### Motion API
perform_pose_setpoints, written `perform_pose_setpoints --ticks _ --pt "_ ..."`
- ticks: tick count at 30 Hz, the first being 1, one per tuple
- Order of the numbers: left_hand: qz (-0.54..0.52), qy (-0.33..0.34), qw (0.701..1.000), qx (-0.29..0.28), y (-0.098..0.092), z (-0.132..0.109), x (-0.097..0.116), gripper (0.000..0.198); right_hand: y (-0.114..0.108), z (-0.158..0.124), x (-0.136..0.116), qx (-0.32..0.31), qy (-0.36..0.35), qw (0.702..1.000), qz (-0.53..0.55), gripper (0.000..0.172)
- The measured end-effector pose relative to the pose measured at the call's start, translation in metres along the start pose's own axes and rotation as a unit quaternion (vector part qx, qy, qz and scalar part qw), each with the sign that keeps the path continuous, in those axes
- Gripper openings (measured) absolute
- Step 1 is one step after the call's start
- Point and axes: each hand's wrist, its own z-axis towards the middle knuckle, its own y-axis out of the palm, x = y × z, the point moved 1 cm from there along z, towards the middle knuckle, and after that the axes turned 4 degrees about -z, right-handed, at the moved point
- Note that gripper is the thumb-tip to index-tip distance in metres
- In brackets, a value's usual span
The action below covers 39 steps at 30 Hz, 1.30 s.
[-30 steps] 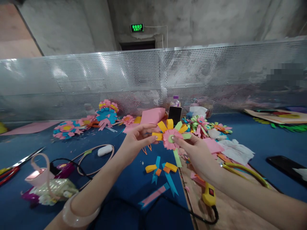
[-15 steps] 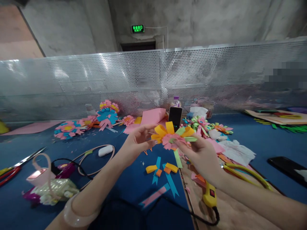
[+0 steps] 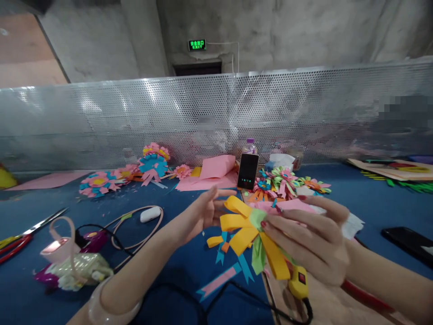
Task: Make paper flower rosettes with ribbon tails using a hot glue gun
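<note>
My right hand (image 3: 314,234) grips a paper flower (image 3: 241,223) with yellow looped petals, light green strips and a green middle. The flower is tilted, its green side towards me. Just left of it, my left hand (image 3: 204,210) has its fingers stretched and apart; some fingertips are partly behind the petals, and touch cannot be told. Below the flower lie blue ribbon-like strips (image 3: 244,268), a pink and blue strip (image 3: 219,280) and a small yellow loop (image 3: 214,242). A yellow glue gun (image 3: 299,282) lies under my right hand, partly hidden.
Finished paper flowers (image 3: 99,183) and pink paper (image 3: 218,167) lie at the back. A phone (image 3: 248,170) stands upright before the perforated metal screen (image 3: 162,117). Scissors (image 3: 40,221), a cable with a white case (image 3: 150,214) and a shiny pouch (image 3: 81,271) are left; a black phone (image 3: 406,243) is right.
The flower has been turned over from its pink side to its green side and brought nearer. My left hand has let go of it; my right hand has rolled over with it.
</note>
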Motion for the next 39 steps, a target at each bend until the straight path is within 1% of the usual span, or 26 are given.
perform_pose_setpoints --ticks 1,3,5,7,9,12,15,17,22,27,31,34,39 --pt "0.002 -0.029 1.0 -0.007 0.002 -0.001 -0.001 0.053 0.0 -0.002 0.0 0.006 -0.063 0.997 -0.032 0.027" --pt "0.003 -0.049 0.999 0.002 0.005 -0.002 -0.002 0.047 0.0 -0.004 0.001 0.006 -0.171 0.981 -0.089 0.028" --pt "-0.001 -0.047 0.999 0.028 0.008 -0.003 -0.004 0.045 0.0 -0.003 0.003 0.002 -0.232 0.967 -0.106 0.025" --pt "-0.001 -0.051 0.998 0.046 0.009 -0.002 -0.006 0.048 0.001 -0.001 0.004 0.007 -0.268 0.958 -0.1 0.022" --pt "0.01 -0.065 0.996 0.053 0.009 -0.001 -0.009 0.049 0.003 0.0 0.004 0.011 -0.289 0.953 -0.095 0.022" --pt "0.044 -0.077 0.994 0.066 0.009 0.001 -0.012 0.051 0.007 -0.001 0.004 0.0 -0.319 0.943 -0.091 0.024" --pt "0.078 -0.078 0.99 0.087 0.009 0.001 -0.013 0.052 0.011 -0.001 0.004 -0.007 -0.33 0.941 -0.082 0.03" --pt "0.09 -0.079 0.989 0.089 0.009 0.001 -0.014 0.054 0.012 -0.001 0.004 -0.011 -0.328 0.941 -0.079 0.032" --pt "0.103 -0.059 0.99 0.079 0.005 0.002 -0.018 0.052 0.013 -0.001 0.005 -0.033 -0.338 0.937 -0.08 0.025" --pt "0.113 -0.054 0.988 0.086 0.003 0.002 -0.02 0.051 0.013 -0.002 0.005 -0.025 -0.327 0.942 -0.072 0.024" --pt "0.118 -0.053 0.987 0.091 0.005 0.002 -0.019 0.053 0.013 -0.004 0.006 -0.03 -0.333 0.94 -0.07 0.024" --pt "0.125 -0.052 0.987 0.089 0.006 0.002 -0.02 0.054 0.013 -0.003 0.008 -0.035 -0.326 0.942 -0.072 0.026" --pt "0.135 -0.044 0.986 0.085 0.005 0.002 -0.02 0.055 0.013 -0.001 0.007 -0.032 -0.334 0.939 -0.076 0.024"
